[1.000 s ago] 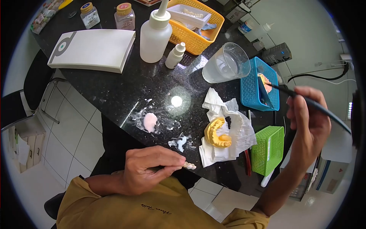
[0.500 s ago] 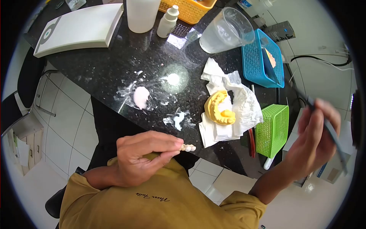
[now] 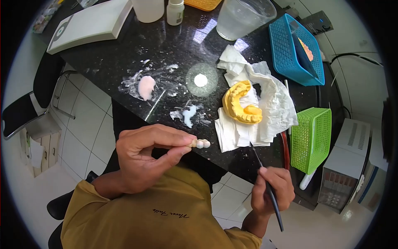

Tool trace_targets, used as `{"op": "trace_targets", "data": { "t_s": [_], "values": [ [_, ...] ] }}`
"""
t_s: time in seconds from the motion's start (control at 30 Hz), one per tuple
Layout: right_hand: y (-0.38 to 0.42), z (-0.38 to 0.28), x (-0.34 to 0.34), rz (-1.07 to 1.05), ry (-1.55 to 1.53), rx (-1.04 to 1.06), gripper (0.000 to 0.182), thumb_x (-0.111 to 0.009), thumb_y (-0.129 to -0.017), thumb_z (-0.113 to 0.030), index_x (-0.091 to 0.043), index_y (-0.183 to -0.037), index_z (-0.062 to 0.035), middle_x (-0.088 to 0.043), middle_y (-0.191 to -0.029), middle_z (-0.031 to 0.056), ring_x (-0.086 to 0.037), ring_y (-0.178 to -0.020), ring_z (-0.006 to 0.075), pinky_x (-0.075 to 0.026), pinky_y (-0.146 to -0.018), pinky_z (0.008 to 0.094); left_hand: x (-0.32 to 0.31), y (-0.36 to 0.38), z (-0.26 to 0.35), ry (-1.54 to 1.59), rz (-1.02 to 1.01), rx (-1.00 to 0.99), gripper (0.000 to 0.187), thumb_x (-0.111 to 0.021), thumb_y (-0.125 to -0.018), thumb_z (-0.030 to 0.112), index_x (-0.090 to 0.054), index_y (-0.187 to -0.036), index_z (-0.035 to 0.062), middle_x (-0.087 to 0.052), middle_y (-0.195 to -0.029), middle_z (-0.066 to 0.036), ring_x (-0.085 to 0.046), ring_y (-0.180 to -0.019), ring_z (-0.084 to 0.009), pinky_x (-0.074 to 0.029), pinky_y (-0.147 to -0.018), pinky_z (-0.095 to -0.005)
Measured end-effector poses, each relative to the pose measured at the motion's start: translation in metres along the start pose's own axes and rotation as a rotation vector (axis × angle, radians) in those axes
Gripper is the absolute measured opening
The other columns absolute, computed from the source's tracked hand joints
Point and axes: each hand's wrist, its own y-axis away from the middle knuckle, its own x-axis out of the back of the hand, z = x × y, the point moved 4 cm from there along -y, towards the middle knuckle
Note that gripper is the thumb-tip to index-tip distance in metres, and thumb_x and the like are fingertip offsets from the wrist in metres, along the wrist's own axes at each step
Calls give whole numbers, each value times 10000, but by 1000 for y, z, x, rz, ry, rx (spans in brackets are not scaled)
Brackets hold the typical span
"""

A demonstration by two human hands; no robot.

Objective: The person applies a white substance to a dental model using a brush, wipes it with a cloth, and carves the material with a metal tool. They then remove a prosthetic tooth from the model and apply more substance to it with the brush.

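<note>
Between thumb and fingertips, my left hand point(image 3: 151, 153) pinches a small dental bridge point(image 3: 200, 144), its tooth-shaped units pointing right above the table's near edge. My right hand point(image 3: 273, 189) is closed around a dark slim brush point(image 3: 269, 191), whose tip touches or hovers just over the white tissue point(image 3: 232, 139). On the crumpled tissue lies a yellow dental cast point(image 3: 238, 106) shaped like an arch of teeth. Left of it on the black tabletop are a pink paste mound point(image 3: 146, 87), a bluish-white paste smear point(image 3: 189, 116) and a white mound point(image 3: 200, 80) on a round translucent patch.
A glass of water point(image 3: 242, 20), a small white bottle point(image 3: 175, 12) and a white box point(image 3: 91, 25) stand at the back. Blue point(image 3: 296, 62) and green baskets point(image 3: 309, 141) line the right side, beside a red-handled tool point(image 3: 285, 151).
My right hand has come down and left from the far right, bringing the brush tip to the tissue. My left hand still holds the bridge; the camera view has shifted slightly.
</note>
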Motion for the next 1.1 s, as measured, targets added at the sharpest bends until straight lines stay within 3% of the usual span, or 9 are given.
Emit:
{"op": "trace_targets", "data": {
  "t_s": [0.23, 0.47, 0.53, 0.6, 0.67, 0.7, 0.83, 0.93, 1.1],
  "values": [
    [-4, -2, -12, 46, 28, 2, 183, -668, -757, -39, -678, -939, -37, -616, -722, 104, -568, -569, 193, -454, -506, 266, -4, 8, -2, 241, 19, 212, 124, -600, -850, -133, -626, -952, -68, -674, -965, -221, -698, -919, -262, -593, -813, -334],
    [7, -18, -31, 174, -403, -88, 185, -643, -891, -206, -595, -965, -44, -614, -781, 119, -605, -602, 203, -487, -570, 287, -8, 24, -12, 641, 54, 478, 57, -589, -909, -31, -558, -953, -14, -668, -973, -219, -705, -905, -282, -611, -761, -314],
    [0, -26, -48, 347, -592, -147, 308, -612, -907, -298, -568, -991, -6, -556, -705, 129, -534, -594, 173, -433, -513, 270, -11, 27, -15, 782, 84, 535, 50, -585, -916, -23, -564, -958, -5, -670, -976, -200, -704, -910, -275, -610, -762, -308],
    [-6, -28, -54, 321, -611, -157, 305, -601, -912, -296, -566, -1006, -8, -568, -723, 135, -550, -614, 181, -446, -526, 267, -13, 30, -17, 816, 89, 545, 43, -582, -925, -11, -569, -964, 4, -670, -982, -188, -703, -918, -266, -609, -763, -299],
    [-14, -31, -58, 133, -570, -78, 287, -597, -915, -275, -571, -1009, -5, -583, -746, 144, -561, -627, 185, -452, -536, 262, -14, 31, -18, 952, 105, 562, 49, -581, -934, 3, -568, -981, 7, -667, -999, -187, -701, -925, -262, -607, -769, -294],
    [-18, -29, -56, 111, -614, -51, 205, -669, -846, -120, -627, -1001, 7, -639, -766, 143, -632, -643, 212, -505, -575, 271, -14, 32, -18, 950, 105, 563, 49, -581, -934, 3, -568, -981, 7, -667, -999, -187, -701, -925, -262, -607, -769, -294],
    [-19, -27, -61, 57, -562, -115, 186, -667, -814, -50, -625, -982, 17, -638, -757, 133, -624, -631, 195, -500, -572, 269, -15, 33, -19, 1053, 115, 596, 71, -579, -942, 23, -562, -1009, 7, -662, -1001, -182, -698, -929, -260, -605, -774, -293],
    [-16, -29, -67, 160, -628, -295, 178, -673, -784, -15, -610, -947, 22, -639, -739, 130, -616, -631, 171, -490, -569, 259, -14, 34, -20, 1053, 105, 574, 79, -575, -946, 31, -564, -1020, 6, -660, -988, -176, -697, -921, -261, -605, -772, -298],
    [-20, -26, -69, 132, -590, -319, 177, -695, -754, 0, -580, -888, 13, -638, -720, 126, -596, -616, 139, -475, -566, 239, -10, 34, -19, 952, 93, 535, 95, -577, -948, 40, -592, -1028, -7, -659, -972, -183, -698, -905, -278, -609, -761, -309]
  ]
}}
